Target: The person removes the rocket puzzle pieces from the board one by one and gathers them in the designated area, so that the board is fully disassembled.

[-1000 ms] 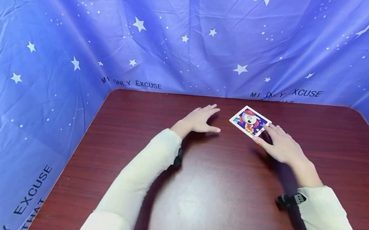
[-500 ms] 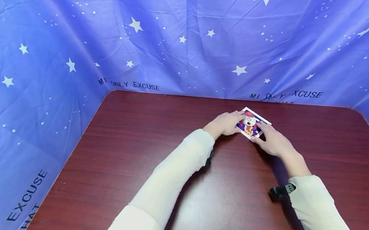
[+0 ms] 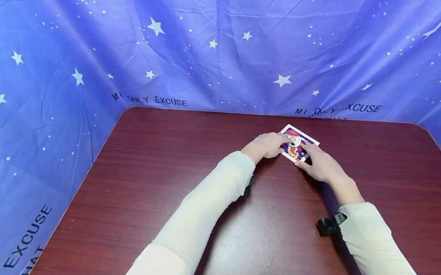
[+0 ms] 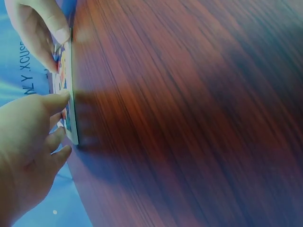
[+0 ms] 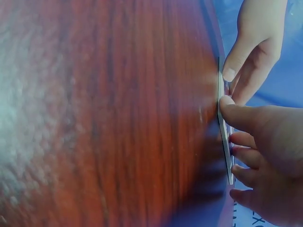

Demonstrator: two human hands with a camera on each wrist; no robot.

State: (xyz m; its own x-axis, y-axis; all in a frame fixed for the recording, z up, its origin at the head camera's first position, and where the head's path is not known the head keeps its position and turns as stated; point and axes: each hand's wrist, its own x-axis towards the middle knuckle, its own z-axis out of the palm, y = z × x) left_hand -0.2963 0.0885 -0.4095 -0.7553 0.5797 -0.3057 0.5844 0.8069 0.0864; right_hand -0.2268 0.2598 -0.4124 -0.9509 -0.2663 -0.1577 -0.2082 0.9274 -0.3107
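A small square picture card (image 3: 300, 142) with a white border and a rocket print lies near the far edge of the dark red wooden table (image 3: 274, 241). My left hand (image 3: 270, 145) holds its left side. In the left wrist view that hand (image 4: 33, 151) has its thumb on the card's edge (image 4: 72, 101) and its fingers over the face. My right hand (image 3: 318, 162) grips the card's near right side. The right wrist view shows that hand (image 5: 265, 156) with its thumb against the card's thin edge (image 5: 224, 124) and its fingers curled over the top. The hands hide most of the picture.
A blue cloth (image 3: 214, 42) with white stars and printed words hangs round the table's left, far and right sides. A black strap (image 3: 326, 225) sits on my right wrist, another (image 3: 248, 186) on my left. Both sleeves are cream.
My left hand moved right from the bare table onto the card's left side. My right hand stayed on the card and closed in slightly. The head view shifted a little.
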